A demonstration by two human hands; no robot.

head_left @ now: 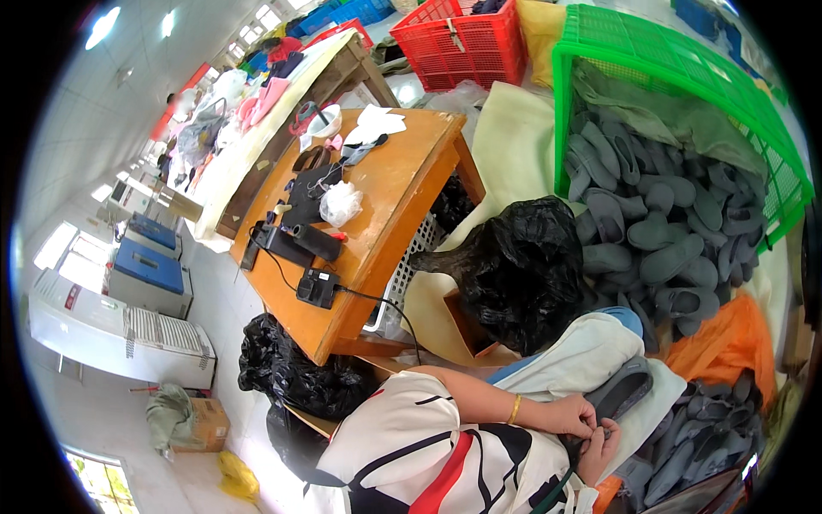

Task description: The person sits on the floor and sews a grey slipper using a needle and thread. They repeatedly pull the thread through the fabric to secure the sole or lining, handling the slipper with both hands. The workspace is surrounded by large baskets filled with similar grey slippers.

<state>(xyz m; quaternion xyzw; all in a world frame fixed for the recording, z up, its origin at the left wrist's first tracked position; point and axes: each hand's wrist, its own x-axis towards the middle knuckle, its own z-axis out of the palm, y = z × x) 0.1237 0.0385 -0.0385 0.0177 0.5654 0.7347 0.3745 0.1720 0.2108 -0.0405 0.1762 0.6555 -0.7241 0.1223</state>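
Note:
My left hand, with a gold bracelet on its wrist, and my right hand meet over my lap. The fingers of both are closed in a pinch. Something small and dark shows between them, too hidden to name. Just beyond the left hand's fingers, a dark grey shoe lies on the pale cloth across my lap. Whether the dark piece belongs to this shoe I cannot tell.
A tipped green crate spills many grey shoes. More shoes lie by an orange cloth. Black plastic bags flank a wooden table bearing a black adapter with a cord. A red crate stands farther back.

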